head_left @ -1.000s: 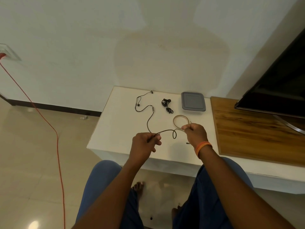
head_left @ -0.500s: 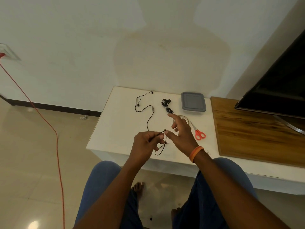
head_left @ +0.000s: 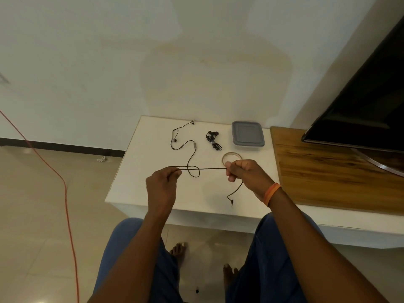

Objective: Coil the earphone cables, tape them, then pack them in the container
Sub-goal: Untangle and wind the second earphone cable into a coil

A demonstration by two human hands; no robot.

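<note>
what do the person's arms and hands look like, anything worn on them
Both forearms are bare, with no sleeves in view. The left hand shows no ring, watch or glove. The right hand is also ungloved, and its wrist carries a thin orange band. Blue trousers cover the legs below.

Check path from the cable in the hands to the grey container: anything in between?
Only the tape roll lies on the white table between the right hand and the container, whose lid is on. Both hands grip the earphone cable; left hand.
</note>
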